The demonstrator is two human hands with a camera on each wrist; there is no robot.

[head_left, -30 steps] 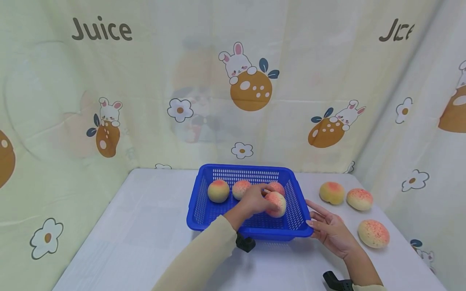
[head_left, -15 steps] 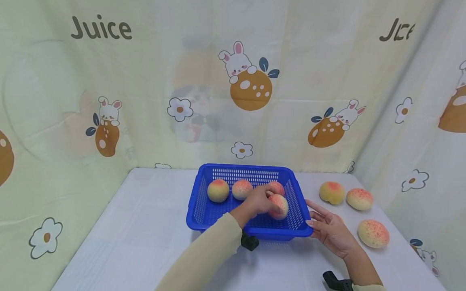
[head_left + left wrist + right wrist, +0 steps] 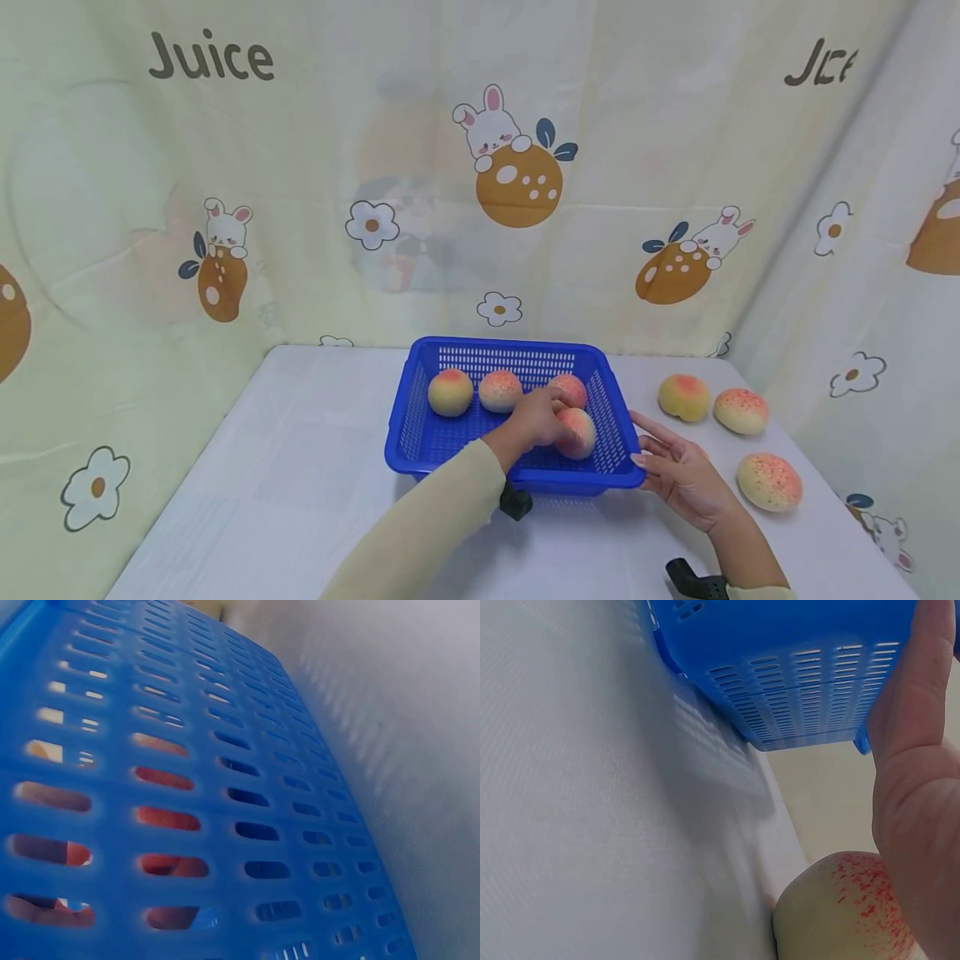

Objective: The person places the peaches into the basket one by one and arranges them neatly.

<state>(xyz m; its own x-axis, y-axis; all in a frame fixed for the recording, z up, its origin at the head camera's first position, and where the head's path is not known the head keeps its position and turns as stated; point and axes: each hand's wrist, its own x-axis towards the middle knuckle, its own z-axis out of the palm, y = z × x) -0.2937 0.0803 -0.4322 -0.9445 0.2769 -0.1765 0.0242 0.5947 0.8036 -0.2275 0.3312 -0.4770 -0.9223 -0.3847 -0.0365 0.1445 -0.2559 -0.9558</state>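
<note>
My left hand (image 3: 536, 418) reaches into the blue basket (image 3: 517, 479) and grips a pink-and-cream peach (image 3: 579, 435), low at the right end. Behind it, partly covered by the fingers, sits another pinkish peach (image 3: 567, 388). Further left in the basket lie a speckled peach (image 3: 500, 391) and a yellow peach with a red top (image 3: 450, 393). Through the slotted wall (image 3: 255, 830) in the left wrist view, only slivers of hand and reddish fruit show. Fairly straight fingers of my right hand (image 3: 682, 475) touch the basket's right side, the thumb at its rim.
Right of the basket on the white table (image 3: 315, 467) lie a yellow peach (image 3: 684, 397), a speckled peach (image 3: 741, 411) and a larger speckled peach (image 3: 770, 482), close to my right wrist. A printed curtain (image 3: 315, 250) hangs behind the table and along both sides.
My left hand has moved slightly right and down inside the basket with the gripped peach. My right hand and the peaches on the table have stayed in place.
</note>
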